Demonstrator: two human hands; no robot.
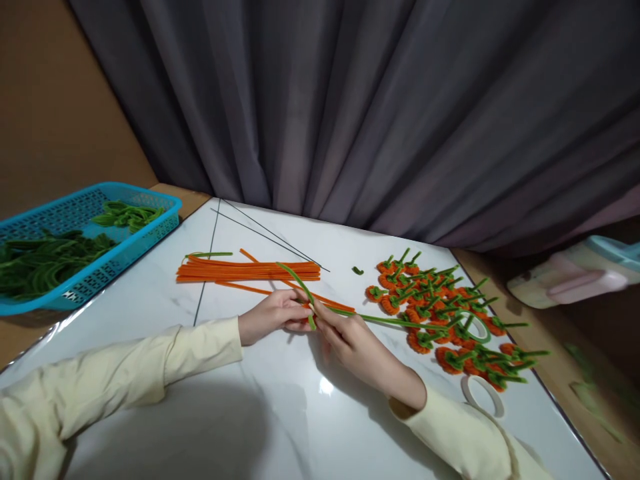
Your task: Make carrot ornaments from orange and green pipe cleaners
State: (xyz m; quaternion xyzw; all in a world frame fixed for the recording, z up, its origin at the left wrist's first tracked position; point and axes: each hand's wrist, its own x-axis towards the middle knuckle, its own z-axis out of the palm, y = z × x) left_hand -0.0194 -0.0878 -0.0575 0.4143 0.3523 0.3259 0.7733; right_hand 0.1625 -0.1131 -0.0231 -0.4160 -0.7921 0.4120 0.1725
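Observation:
My left hand point(274, 315) and my right hand point(353, 343) meet over the middle of the white table, fingertips pinched together. Between them is a green pipe cleaner point(299, 280), its upper end curving away to the left and a short end showing below the fingers. A speck of orange shows at the fingertips, mostly hidden by them. Just beyond my hands lies a bundle of orange pipe cleaners point(245, 271), with a few loose ones beside it. Long green pipe cleaners point(390, 321) stretch right from near my right hand.
Several small orange pumpkins with green stems point(425, 300) cluster at the right. Two tape rolls, one white point(483, 397), lie among and below them. A blue basket point(95, 287) of green pieces stands left. Thin dark wires point(265, 233) lie at the back, before a grey curtain point(320, 113).

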